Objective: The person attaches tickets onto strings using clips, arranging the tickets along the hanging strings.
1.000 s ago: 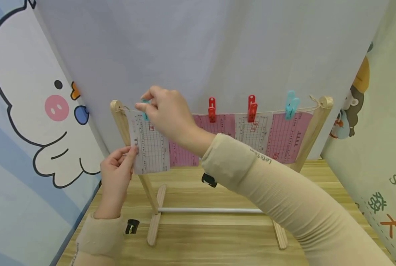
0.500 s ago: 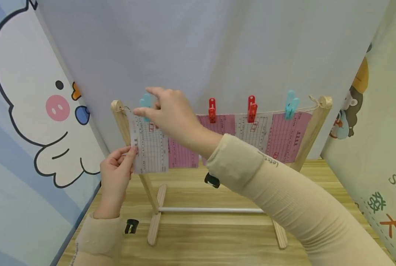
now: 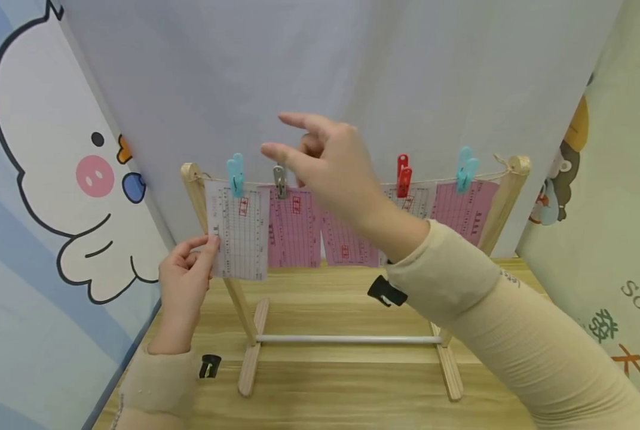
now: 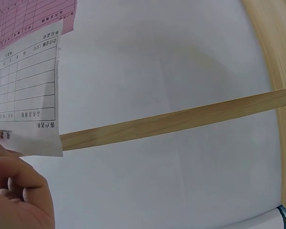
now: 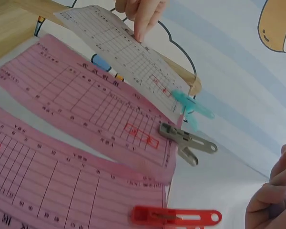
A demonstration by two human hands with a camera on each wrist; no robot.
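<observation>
My left hand (image 3: pixel 184 278) pinches the left edge of a white printed receipt (image 3: pixel 240 239) between thumb and forefinger. This receipt hangs from a string at the left end, under a light blue clothespin (image 3: pixel 236 175). Beside it a grey clothespin (image 3: pixel 280 181) grips a pink receipt (image 3: pixel 294 242). My right hand (image 3: pixel 338 170) is raised in front of the string, thumb and forefinger spread apart with nothing between them. A second pink receipt (image 5: pixel 62 176) hangs from a red clothespin (image 5: pixel 176 217), which the right hand hides in the head view.
The string runs between two wooden posts (image 3: pixel 505 206) of a stand with a white crossbar (image 3: pixel 346 339). Farther right, another red clothespin (image 3: pixel 403 176) and a light blue clothespin (image 3: pixel 467 170) hold a white and a pink receipt. A pale curtain (image 3: pixel 320 65) hangs behind.
My right hand has let go of the left light blue clothespin and moved right and up, uncovering the grey clothespin. The left hand keeps its pinch on the white receipt.
</observation>
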